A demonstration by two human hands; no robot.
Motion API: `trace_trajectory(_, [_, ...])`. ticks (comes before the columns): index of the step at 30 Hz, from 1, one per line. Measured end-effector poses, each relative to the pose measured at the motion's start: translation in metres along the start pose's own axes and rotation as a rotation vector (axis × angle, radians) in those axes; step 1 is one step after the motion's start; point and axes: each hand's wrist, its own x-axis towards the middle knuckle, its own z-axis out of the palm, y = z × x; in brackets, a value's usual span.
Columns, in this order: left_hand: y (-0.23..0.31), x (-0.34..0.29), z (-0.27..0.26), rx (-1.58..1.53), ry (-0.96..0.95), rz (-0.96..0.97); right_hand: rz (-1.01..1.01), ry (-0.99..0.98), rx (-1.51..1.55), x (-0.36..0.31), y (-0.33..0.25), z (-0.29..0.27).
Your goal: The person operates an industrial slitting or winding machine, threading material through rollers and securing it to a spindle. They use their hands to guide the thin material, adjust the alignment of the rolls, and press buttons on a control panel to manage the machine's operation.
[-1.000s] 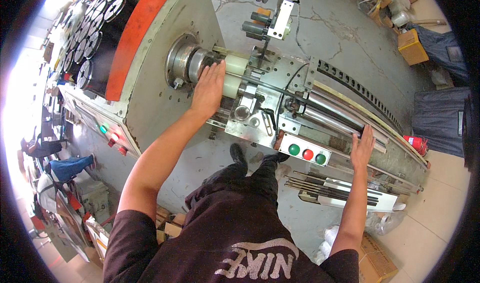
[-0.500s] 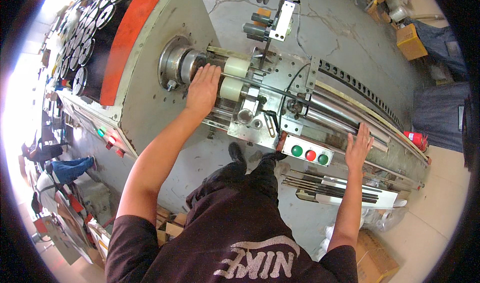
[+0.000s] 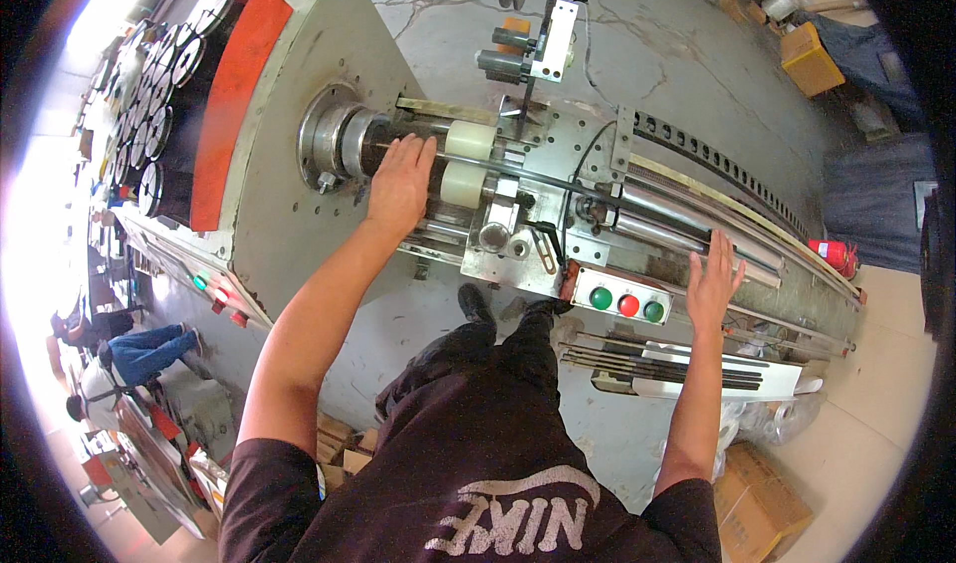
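Dark shaft (image 3: 383,143): horizontal, left of centre, running out of the round steel hub (image 3: 334,137) on the grey faceplate (image 3: 289,195) toward two cream rollers (image 3: 468,160).
Left hand (image 3: 400,180): laid flat over the shaft, fingers spread and pointing far, palm down; pressing rather than clenched, nothing closed inside it.
Right hand (image 3: 713,286): open, fingers splayed, resting on the long rail (image 3: 687,234) well to the right; holding nothing.
Control box (image 3: 622,302): between the hands, near side, two green buttons flanking one red.
Carriage block (image 3: 518,220): bare steel, just right of the rollers, small black lever at its near edge.
Perforated strip (image 3: 717,160): curved, far side of the rail.
Red panel (image 3: 234,95): far left, beside a row of round discs (image 3: 149,115).
Fire extinguisher (image 3: 836,254): red, far right end of the machine.
Cardboard boxes (image 3: 752,503): on the floor, near right.

Handling, as judged: best kept flat-palmed on the shaft, fingertips clear of the roller nip and the hub; right hand braced on the rail for balance, away from the buttons; loose shirt hem held back from the carriage; weight steady on both feet before any turning by hand.
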Motion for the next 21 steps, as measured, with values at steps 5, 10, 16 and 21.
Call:
trace_trajectory(5, [-0.004, -0.001, 0.002, -0.013, 0.013, 0.021, -0.009, 0.015, 0.002, 0.0, -0.007, 0.001])
trace_trajectory(10, [-0.008, 0.0, -0.001, -0.04, 0.031, 0.041, -0.005, 0.005, 0.01, 0.003, -0.02, -0.003])
trace_trajectory(16, [-0.016, 0.005, -0.004, -0.024, -0.015, 0.041, -0.002, -0.023, 0.008, 0.007, -0.036, -0.004])
trace_trajectory(21, [-0.029, 0.006, 0.008, -0.034, -0.026, 0.046, -0.005, -0.047, 0.041, 0.009, -0.056, -0.012])
